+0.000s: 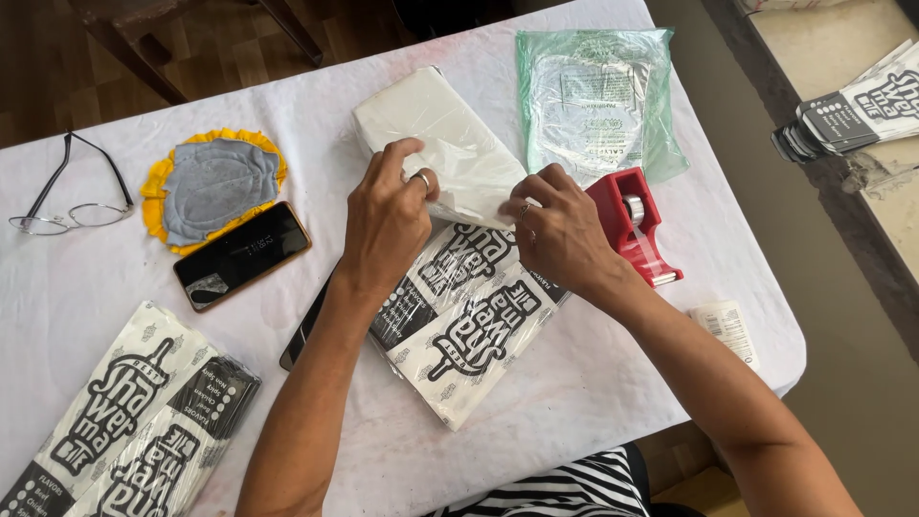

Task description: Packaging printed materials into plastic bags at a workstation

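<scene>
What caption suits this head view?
Both hands, left hand and right hand, grip a clear-wrapped white pack above printed sleeves.

white wrapped pack [442, 144] centre; green bag [598, 101] behind; dark phone screen [241, 255] left.

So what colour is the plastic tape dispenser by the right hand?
Red, seen clearly in the head view: the plastic tape dispenser.

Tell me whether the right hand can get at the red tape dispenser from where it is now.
Probably yes. The right hand rests on the white plastic-wrapped pack, and the red tape dispenser stands right beside it on the table, with nothing between them.
</scene>
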